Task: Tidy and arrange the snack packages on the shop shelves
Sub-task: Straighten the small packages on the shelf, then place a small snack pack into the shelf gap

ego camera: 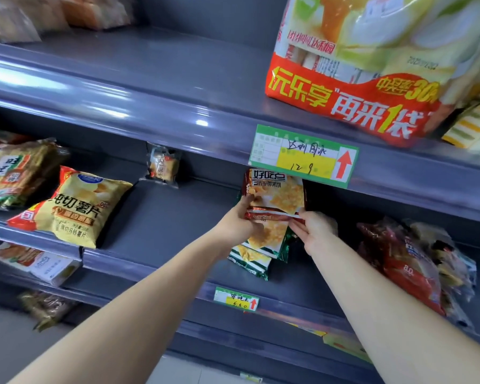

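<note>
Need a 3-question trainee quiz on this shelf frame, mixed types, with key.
1. True or false: only the left hand grips the red-brown cracker packet.
2. What lies just below that packet? A) green-edged packets B) a tin can C) a bottle
3. Fill in: the yellow chip bag lies to the ___ of both hands.
Key: 1 false, the right hand pinches it too; 2 A; 3 left.

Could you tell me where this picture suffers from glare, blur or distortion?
Head view: glare streaks the upper shelf edge; the top-left packages are blurred; the wide lens curves the shelves; the red packet is fairly sharp.
</note>
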### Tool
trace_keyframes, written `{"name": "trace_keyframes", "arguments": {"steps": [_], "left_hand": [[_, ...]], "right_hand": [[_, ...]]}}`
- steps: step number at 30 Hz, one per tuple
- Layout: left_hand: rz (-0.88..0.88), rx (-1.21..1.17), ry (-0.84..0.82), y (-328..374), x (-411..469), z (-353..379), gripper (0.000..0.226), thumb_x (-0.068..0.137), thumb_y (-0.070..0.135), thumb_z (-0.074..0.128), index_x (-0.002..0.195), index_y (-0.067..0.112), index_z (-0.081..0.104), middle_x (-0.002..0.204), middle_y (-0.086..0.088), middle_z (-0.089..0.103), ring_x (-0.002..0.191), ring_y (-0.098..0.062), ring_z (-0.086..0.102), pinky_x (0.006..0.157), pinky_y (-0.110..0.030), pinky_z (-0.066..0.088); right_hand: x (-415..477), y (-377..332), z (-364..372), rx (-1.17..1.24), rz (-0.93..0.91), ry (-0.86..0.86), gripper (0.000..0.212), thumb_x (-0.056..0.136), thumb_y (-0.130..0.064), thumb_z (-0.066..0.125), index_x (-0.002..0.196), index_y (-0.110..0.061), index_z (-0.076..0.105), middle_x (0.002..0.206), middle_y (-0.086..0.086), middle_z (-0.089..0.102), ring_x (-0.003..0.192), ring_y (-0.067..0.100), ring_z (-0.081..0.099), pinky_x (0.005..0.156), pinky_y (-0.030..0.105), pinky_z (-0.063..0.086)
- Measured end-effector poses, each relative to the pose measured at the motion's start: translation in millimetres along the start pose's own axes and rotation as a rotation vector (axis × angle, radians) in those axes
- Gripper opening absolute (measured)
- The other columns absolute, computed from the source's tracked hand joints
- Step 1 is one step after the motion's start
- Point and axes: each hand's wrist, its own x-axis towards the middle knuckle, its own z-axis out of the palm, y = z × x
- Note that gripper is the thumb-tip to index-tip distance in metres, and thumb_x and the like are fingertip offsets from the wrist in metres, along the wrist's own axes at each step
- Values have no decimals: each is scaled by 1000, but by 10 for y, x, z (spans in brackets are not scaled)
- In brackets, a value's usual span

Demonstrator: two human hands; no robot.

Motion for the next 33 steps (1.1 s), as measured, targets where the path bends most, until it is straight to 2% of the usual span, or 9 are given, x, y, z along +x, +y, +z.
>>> {"name": "trace_keyframes", "arguments": {"steps": [3, 5, 8, 11, 15, 19, 26, 29, 33], "left_hand": [[27, -48, 18, 60, 52, 19, 73, 87, -13, 53, 137, 37, 37, 99, 11, 62, 86, -2, 56, 64, -5, 43], [36, -42, -8, 119, 90, 22, 80, 85, -12, 55, 148, 32, 31, 111, 7, 62, 98, -8, 58, 75, -12, 45], [54, -6, -21, 202, 85, 34, 86, 86, -9, 56, 154, 28, 18, 118, 4, 57, 106, -14, 56, 84, -23, 46], [88, 11, 32, 196, 50, 38, 84, 88, -6, 54, 154, 29, 15, 120, 4, 57, 105, -14, 56, 86, -27, 44], [131, 48, 32, 144, 21, -67, 77, 89, -1, 54, 152, 28, 21, 129, 2, 57, 104, -16, 58, 92, -33, 46], [155, 34, 54, 132, -41, -327, 73, 88, -4, 52, 151, 24, 26, 139, 7, 46, 114, -15, 55, 94, -40, 49], [68, 64, 262, -97, -12, -1317, 54, 87, 1, 59, 138, 13, 49, 133, -1, 55, 109, -22, 60, 77, -32, 47], [53, 70, 301, -202, 1, -1806, 46, 86, 0, 59, 131, 11, 55, 130, -7, 59, 114, -24, 59, 77, -27, 46], [69, 99, 315, -308, 35, -2342, 33, 85, 0, 59, 107, 24, 60, 103, 0, 64, 98, -19, 60, 78, -29, 47]], "right_hand": [[68, -2, 61, -72, -199, 15, 25, 87, -2, 67, 109, -14, 64, 109, 12, 65, 92, 30, 67, 82, 36, 57], [114, 16, 99, -204, -297, -7, 17, 86, -9, 69, 94, -24, 69, 106, 7, 70, 90, 26, 69, 84, 41, 57], [183, 47, 105, -376, -369, 27, 19, 87, -17, 67, 104, -24, 73, 106, 2, 72, 93, 23, 69, 85, 42, 57], [154, 61, 104, -523, -467, 126, 28, 87, -26, 62, 114, -29, 68, 124, 7, 63, 119, 27, 57, 95, 45, 51], [-15, 30, 193, -717, -643, 221, 35, 91, -18, 54, 125, -17, 61, 142, 18, 41, 131, 34, 41, 101, 43, 44], [-280, 124, 497, -760, -763, 149, 25, 91, -17, 55, 112, -9, 65, 123, 17, 59, 119, 33, 49, 89, 39, 44], [-810, 518, 1438, -752, -812, -98, 22, 88, -19, 63, 101, -1, 65, 103, 18, 66, 102, 36, 57, 86, 43, 45], [-877, 728, 1881, -749, -683, -214, 18, 87, -25, 65, 99, -11, 64, 100, 7, 67, 99, 28, 60, 87, 36, 46], [-745, 1053, 2310, -714, -501, -287, 29, 85, -28, 69, 111, -15, 65, 106, 3, 67, 99, 20, 62, 83, 27, 47]]}}
